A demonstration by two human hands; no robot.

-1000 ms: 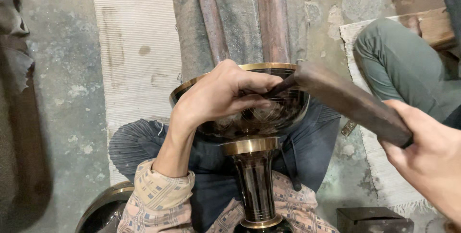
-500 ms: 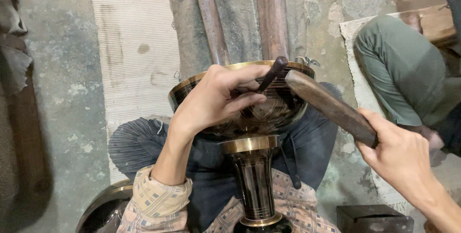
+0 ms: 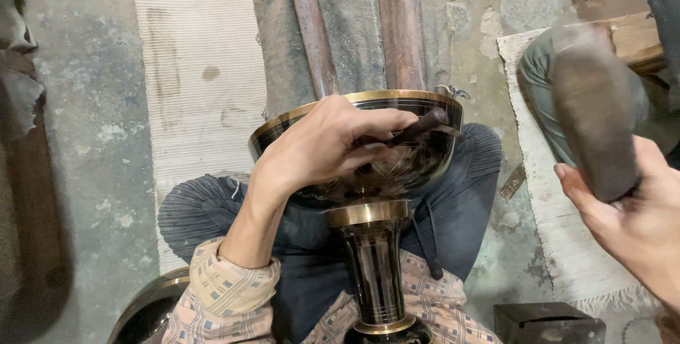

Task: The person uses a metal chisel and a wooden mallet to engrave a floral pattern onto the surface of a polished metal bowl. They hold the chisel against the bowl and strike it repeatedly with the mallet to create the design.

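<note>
Concrete floor (image 3: 92,138) below; our left hand (image 3: 322,149) gripping punch (image 3: 418,126) on bowl (image 3: 425,167); right hand (image 3: 637,216) clutching mallet (image 3: 591,110)

A single head-worn camera looks steeply down from the seated person's own viewpoint, close over the lap, with the black brass-rimmed goblet vase (image 3: 368,174) filling the centre and concrete floor (image 3: 92,103) beyond. The right hand (image 3: 630,223) sits so near the lens edge that it appears blurred, probably mid-swing.
</note>
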